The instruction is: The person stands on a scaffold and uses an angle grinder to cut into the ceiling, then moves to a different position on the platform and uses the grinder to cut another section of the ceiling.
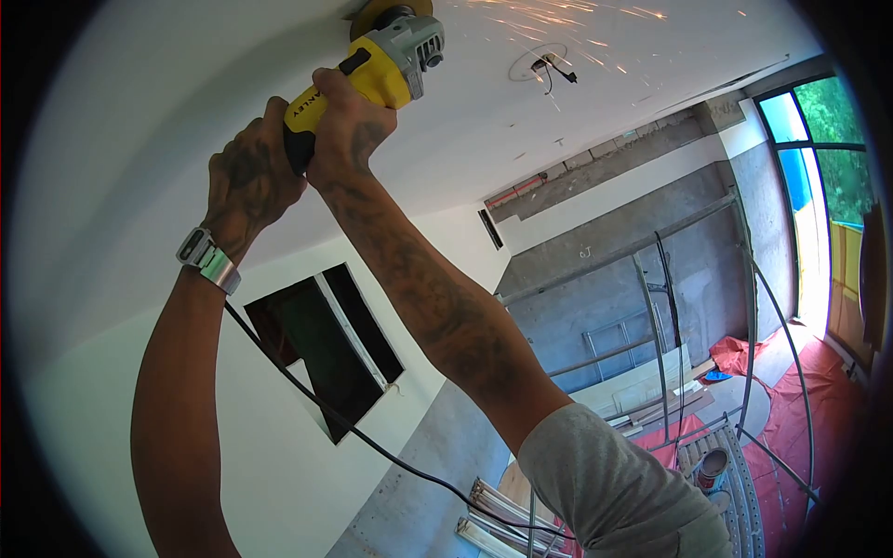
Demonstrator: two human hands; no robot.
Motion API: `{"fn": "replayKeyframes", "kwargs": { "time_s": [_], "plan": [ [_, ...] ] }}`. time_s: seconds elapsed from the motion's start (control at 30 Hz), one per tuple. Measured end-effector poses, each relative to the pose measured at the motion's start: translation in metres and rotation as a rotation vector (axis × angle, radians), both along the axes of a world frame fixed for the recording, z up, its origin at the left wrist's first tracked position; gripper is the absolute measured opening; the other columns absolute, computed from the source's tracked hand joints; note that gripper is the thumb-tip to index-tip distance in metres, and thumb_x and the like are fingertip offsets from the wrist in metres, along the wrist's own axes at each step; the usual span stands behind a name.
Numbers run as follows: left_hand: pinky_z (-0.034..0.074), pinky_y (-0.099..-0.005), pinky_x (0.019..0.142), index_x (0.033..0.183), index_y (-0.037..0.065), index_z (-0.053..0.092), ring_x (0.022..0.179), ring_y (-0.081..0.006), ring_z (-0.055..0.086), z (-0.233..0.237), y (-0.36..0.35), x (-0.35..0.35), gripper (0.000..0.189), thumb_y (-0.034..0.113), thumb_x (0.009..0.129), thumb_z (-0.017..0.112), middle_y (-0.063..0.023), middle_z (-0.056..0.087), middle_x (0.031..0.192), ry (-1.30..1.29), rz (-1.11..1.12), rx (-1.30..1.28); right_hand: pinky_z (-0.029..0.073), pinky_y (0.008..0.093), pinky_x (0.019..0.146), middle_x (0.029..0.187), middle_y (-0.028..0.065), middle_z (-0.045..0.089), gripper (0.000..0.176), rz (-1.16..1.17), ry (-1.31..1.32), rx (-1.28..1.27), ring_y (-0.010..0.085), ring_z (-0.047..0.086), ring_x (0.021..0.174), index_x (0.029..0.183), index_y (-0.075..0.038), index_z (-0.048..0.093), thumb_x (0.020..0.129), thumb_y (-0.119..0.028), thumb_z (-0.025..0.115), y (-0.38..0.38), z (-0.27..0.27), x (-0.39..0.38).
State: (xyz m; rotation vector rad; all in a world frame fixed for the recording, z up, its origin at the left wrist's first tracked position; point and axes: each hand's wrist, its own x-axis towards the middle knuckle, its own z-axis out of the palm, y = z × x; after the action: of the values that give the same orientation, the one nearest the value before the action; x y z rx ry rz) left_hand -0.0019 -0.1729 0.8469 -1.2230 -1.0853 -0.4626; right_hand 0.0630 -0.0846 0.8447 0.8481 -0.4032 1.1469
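Overhead, a yellow and black angle grinder (pixel 370 79) with a grey metal head is held up at the white ceiling (pixel 484 112). Its disc (pixel 377 16) is at the ceiling surface, partly cut off by the top of the view, and orange sparks (pixel 567 23) stream off to the right. My right hand (pixel 352 126) wraps round the grinder's body. Lower down, my left hand (pixel 253 177) is closed round the rear end of the grinder, its fingers partly hidden. A metal-banded watch (pixel 209 260) is on my left wrist. The black power cord (pixel 349 428) hangs down past my arms.
Loose wires (pixel 553 67) poke from a ceiling hole at right of the grinder. Scaffold pipes (pixel 651 325) stand below, with a can (pixel 712 470) on a perforated metal platform (pixel 744 502). Red sheeting (pixel 791 400) covers the floor. A dark wall opening (pixel 316 349) lies at left.
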Motion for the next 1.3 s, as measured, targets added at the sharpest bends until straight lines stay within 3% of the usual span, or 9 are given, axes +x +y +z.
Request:
{"fn": "replayKeyframes", "kwargs": {
  "time_s": [0.57, 0.67, 0.87, 0.97, 1.07, 1.3],
  "plan": [
    [0.057, -0.0500, 0.067, 0.111, 0.008, 0.049, 0.087, -0.0389, 0.073, -0.001, -0.003, -0.004, 0.045, 0.034, 0.088, 0.077, -0.0155, 0.072, 0.094, 0.011, -0.035, 0.015, 0.053, 0.0389, 0.079, 0.093, 0.0100, 0.061, 0.039, 0.008, 0.031, 0.015, 0.0234, 0.063, 0.083, 0.105, 0.000, 0.056, 0.072, -0.007, 0.075, -0.007, -0.003, -0.002],
    [0.059, -0.0455, 0.062, 0.110, 0.007, 0.051, 0.078, -0.0335, 0.074, -0.001, -0.003, -0.003, 0.041, 0.024, 0.086, 0.079, -0.0135, 0.071, 0.086, 0.087, -0.047, 0.048, 0.053, 0.0389, 0.080, 0.094, 0.0103, 0.061, 0.040, -0.002, 0.040, 0.011, 0.0235, 0.063, 0.083, 0.105, 0.000, 0.055, 0.072, -0.008, 0.076, -0.006, 0.001, -0.001],
    [0.059, -0.0450, 0.062, 0.110, 0.007, 0.051, 0.077, -0.0330, 0.074, 0.001, -0.002, -0.001, 0.041, 0.023, 0.085, 0.080, -0.0131, 0.071, 0.085, 0.082, -0.037, 0.048, 0.054, 0.0389, 0.080, 0.094, 0.0102, 0.061, 0.040, 0.001, 0.034, 0.023, 0.0238, 0.063, 0.083, 0.106, 0.000, 0.055, 0.072, -0.007, 0.076, -0.005, 0.002, 0.001],
    [0.059, -0.0448, 0.062, 0.110, 0.007, 0.050, 0.077, -0.0334, 0.074, 0.000, -0.003, -0.001, 0.040, 0.024, 0.086, 0.078, -0.0133, 0.071, 0.085, 0.101, -0.046, 0.055, 0.054, 0.0387, 0.079, 0.093, 0.0102, 0.061, 0.040, -0.010, 0.036, 0.033, 0.0237, 0.063, 0.082, 0.105, 0.000, 0.055, 0.072, -0.007, 0.076, -0.004, 0.003, 0.002],
    [0.057, -0.0499, 0.069, 0.112, 0.008, 0.050, 0.088, -0.0384, 0.074, 0.002, -0.004, 0.001, 0.045, 0.035, 0.088, 0.076, -0.0152, 0.073, 0.095, 0.006, -0.036, 0.005, 0.054, 0.0386, 0.078, 0.092, 0.0103, 0.061, 0.039, -0.029, 0.056, 0.029, 0.0236, 0.063, 0.082, 0.104, 0.000, 0.056, 0.072, -0.007, 0.076, -0.005, 0.004, 0.001],
    [0.057, -0.0490, 0.067, 0.111, 0.009, 0.050, 0.087, -0.0385, 0.074, 0.003, -0.001, -0.003, 0.045, 0.035, 0.088, 0.076, -0.0153, 0.073, 0.094, 0.019, -0.053, 0.005, 0.054, 0.0385, 0.078, 0.092, 0.0102, 0.061, 0.037, -0.019, 0.028, 0.007, 0.0235, 0.063, 0.082, 0.103, 0.000, 0.056, 0.072, -0.007, 0.076, -0.005, 0.001, 0.001]
  ]
}}
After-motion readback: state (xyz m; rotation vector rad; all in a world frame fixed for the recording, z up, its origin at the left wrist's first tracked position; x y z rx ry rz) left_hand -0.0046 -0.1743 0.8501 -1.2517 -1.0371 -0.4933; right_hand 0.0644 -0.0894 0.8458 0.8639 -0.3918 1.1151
